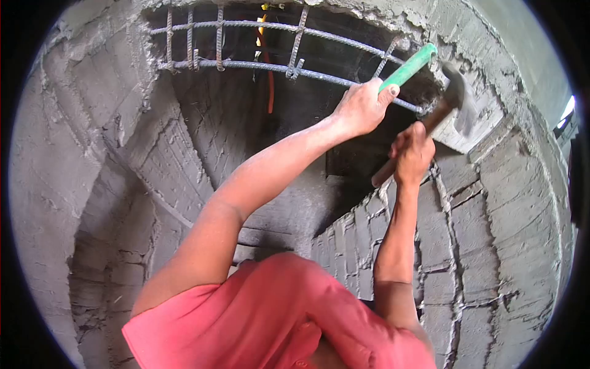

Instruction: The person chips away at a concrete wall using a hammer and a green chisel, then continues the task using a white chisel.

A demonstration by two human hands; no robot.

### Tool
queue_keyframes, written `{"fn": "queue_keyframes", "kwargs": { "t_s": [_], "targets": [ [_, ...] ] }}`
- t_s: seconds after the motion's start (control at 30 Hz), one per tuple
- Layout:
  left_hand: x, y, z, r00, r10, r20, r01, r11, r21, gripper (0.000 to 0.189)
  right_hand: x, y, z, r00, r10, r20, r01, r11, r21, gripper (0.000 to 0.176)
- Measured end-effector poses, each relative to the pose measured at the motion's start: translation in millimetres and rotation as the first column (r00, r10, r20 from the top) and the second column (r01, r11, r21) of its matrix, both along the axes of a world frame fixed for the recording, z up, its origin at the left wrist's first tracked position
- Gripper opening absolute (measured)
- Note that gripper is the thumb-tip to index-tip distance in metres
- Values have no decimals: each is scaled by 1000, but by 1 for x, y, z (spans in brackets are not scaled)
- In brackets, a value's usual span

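"Gripping what, exactly, is the left hand (364,112)?"

"A green rod (410,66). That hand is closed round the lower end, thumb pressed against it. The rod slants up to the right, near the right end of the rebar (332,38), towards the broken edge of the concrete wall (510,246)."

"Does its upper end touch the concrete?"

"Hard to say. It sits right by that ragged edge, but contact cannot be told from this view."

"And the right hand (413,155)?"

"Closed in a fist round the handle of a hammer (437,119). The butt sticks out below the fist, to the left. The head, rather blurred, is up on the right, just beside the rod's upper end and in front of a pale block (462,141)."

"What is behind the hands?"

"A dark opening (353,157). Two long curved bars of the rebar span its upper part, with short bars standing across them. An orange strip (270,92) hangs there too, left of both hands."

"Anything lower down?"

"The person's red shirt (270,313), at the bottom. Rough grey concrete surrounds it all, scored with ridges and cracks on the right."
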State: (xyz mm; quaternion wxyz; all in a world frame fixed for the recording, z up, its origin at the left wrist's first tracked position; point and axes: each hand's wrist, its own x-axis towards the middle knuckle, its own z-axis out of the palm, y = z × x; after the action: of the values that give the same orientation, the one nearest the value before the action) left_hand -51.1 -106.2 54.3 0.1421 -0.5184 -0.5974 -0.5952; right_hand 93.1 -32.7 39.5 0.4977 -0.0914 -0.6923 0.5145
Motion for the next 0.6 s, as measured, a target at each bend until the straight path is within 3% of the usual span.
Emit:
{"fn": "queue_keyframes", "kwargs": {
  "t_s": [0.03,0.1,0.13,0.17,0.2,0.23,0.27,0.3,0.37,0.4,0.43,0.47,0.5,0.53,0.6],
  "targets": [
    [-8,4,5,999,14,-47,-12,1000,27,60,7,1,-3,1000,6,-21,-5,1000,5,52],
    [-13,2,19,999,19,-39,-19,1000,-3,61,41,-21,9,930,168,-327,-182,983,-13,52],
    [-4,-1,9,1000,3,9,-3,998,-68,61,57,-17,25,855,247,-455,-226,969,101,53],
    [-3,-1,9,1000,-7,21,8,996,-89,62,87,6,35,675,166,-719,-408,895,-177,61],
    [-2,-3,11,999,-17,37,21,994,-107,62,109,-25,79,774,284,-566,-64,924,376,69],
    [-1,-4,12,998,-28,53,35,992,-124,63,137,-18,108,732,103,-674,318,823,471,79],
    [1,-5,12,998,-26,57,33,992,-125,63,169,-17,134,599,229,-767,314,815,488,82],
    [3,-5,12,997,-19,73,27,993,-114,63,205,3,153,453,381,-806,419,707,569,80],
    [5,-6,14,996,-15,90,24,995,-100,64,191,-15,163,174,565,-806,386,714,584,77],
    [8,-7,16,995,8,99,5,991,-135,63,186,13,126,144,174,-974,569,791,226,73],
    [11,-8,19,995,30,99,-14,986,-164,61,126,22,96,405,461,-790,204,797,569,63],
    [14,-10,21,993,26,115,-7,987,-162,59,74,15,63,401,466,-789,213,790,575,63],
    [14,-7,23,993,24,113,-7,988,-153,59,28,4,30,816,235,-528,-74,949,307,52],
    [11,-3,23,995,30,97,-19,993,-116,59,9,-3,10,990,138,-23,-139,983,-119,42],
    [7,3,16,1000,25,10,-24,998,-65,60,27,-15,11,962,180,-204,-203,975,-94,47]
  ]
}}
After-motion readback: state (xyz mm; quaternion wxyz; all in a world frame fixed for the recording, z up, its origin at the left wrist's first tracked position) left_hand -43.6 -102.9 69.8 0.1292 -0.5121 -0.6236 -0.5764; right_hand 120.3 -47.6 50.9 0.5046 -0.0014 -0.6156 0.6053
